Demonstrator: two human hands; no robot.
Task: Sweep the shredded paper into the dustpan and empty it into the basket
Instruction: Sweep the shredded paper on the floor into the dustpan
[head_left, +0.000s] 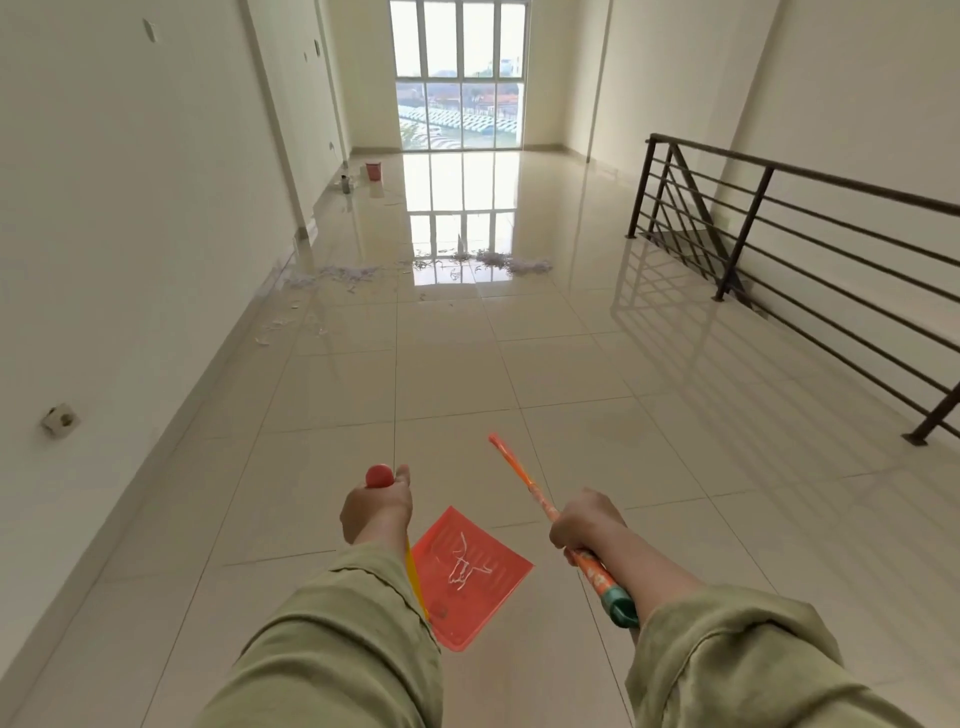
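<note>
Left hand (376, 506) wrapped round the red-capped top of the dustpan (470, 574) handle; pan hangs low just ahead of the person, a few white shreds stuck to its face. Right hand (587, 525) fisted on the broom handle (540, 499), handle tip pointing up and forward, bristle end out of view below. Shredded paper (431, 267) is well ahead, spread in a loose band across the glossy floor (519, 364) from the left wall to mid-room, strays trailing nearer along the wall. Small red basket (373, 170) far off by the window, past the paper. Risks as I see them: pan swinging on its long handle could shed what's on it; light shreds on slick tile likely skate away from hard strokes; long carry to the basket means spills; open stair railing (779, 223) on the right, so watch footing.
</note>
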